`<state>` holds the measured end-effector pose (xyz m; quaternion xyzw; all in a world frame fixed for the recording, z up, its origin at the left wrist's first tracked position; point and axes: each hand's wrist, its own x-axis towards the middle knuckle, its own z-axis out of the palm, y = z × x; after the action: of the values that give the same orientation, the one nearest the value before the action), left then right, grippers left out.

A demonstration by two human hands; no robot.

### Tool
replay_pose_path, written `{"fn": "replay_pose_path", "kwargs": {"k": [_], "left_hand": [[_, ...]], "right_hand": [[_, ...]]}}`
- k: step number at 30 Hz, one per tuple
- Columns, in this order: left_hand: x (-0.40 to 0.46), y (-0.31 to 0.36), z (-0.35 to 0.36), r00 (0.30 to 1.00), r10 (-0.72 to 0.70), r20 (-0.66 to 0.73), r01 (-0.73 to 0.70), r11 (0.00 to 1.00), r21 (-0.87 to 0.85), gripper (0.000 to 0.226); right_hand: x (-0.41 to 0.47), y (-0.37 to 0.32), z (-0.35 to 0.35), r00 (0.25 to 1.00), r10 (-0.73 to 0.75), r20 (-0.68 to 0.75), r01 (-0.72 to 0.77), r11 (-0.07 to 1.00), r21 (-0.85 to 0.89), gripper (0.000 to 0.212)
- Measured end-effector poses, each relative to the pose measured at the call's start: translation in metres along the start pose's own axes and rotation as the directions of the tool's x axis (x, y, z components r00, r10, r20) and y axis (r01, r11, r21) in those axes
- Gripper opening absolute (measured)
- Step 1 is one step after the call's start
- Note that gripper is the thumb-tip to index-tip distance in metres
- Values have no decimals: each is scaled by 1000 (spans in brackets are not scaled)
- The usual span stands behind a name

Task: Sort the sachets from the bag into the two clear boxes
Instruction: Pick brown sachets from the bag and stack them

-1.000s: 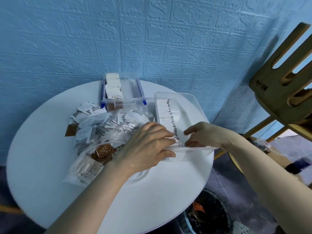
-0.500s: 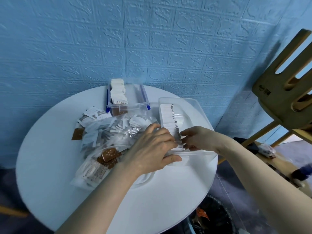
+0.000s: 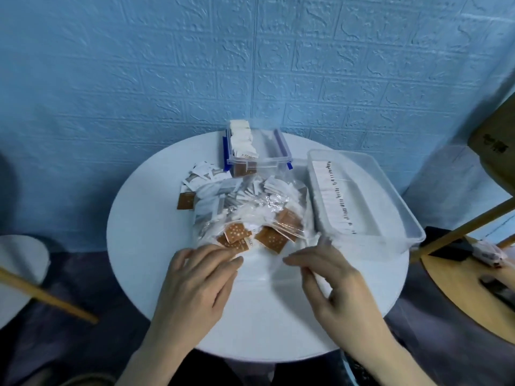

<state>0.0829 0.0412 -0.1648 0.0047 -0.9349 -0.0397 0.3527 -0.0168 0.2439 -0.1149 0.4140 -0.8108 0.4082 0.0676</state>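
Sachets (image 3: 237, 235) are still mostly in the clear bag (image 3: 245, 213), which lies mid-desk, brown dotted ones bunched at its near end and white ones further back. A few loose ones (image 3: 200, 176) have spilled out on the far left of the bag.

Left hand (image 3: 195, 282) lies flat-ish on the bag's near edge, fingers (image 3: 211, 254) spread a bit and only lightly bent, tips touching the plastic right by the brown sachets. Not really gripping anything as far as I can see.

Right hand (image 3: 331, 280) is just beside it, fingers curled with thumb and forefinger closing on a fold of the bag's clear plastic; it's blurry there, so can't tell how firm the pinch is.

Small box (image 3: 281, 151) with blue clips stands at the far edge, white sachets stacked along its left side. Big box (image 3: 395, 207) is on the right, overhanging the desk (image 3: 145, 246) rim a little, with a row of white sachets along its left wall.

Open room: the near strip of desk and the whole left side. A wooden chair (image 3: 473, 288) crowds the right.
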Motion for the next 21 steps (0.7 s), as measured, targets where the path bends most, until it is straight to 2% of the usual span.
{"fn": "replay_pose_path", "kwargs": {"k": [4,8,11,14,17,21], "left_hand": [[-9,-5,-2,978,-168,125,158,984,80,37],[-9,-4,-2,947,-253,198,244,967,71,42],[-10,-4,-2,942,-260,213,258,965,39,40],[-12,-5,-4,943,-241,229,243,970,19,39],[-13,-5,-5,944,-228,237,239,971,-20,39],[-12,-4,-7,948,-211,238,232,971,-62,38]], "right_hand": [[11,3,29,991,-68,116,91,973,-212,26],[31,10,40,996,23,83,14,910,-414,24],[36,10,49,997,34,71,12,828,-560,13],[28,6,58,996,11,83,40,807,-589,17],[19,7,59,999,-2,49,29,824,-565,11],[22,9,61,994,110,-1,-92,828,-553,36]]}}
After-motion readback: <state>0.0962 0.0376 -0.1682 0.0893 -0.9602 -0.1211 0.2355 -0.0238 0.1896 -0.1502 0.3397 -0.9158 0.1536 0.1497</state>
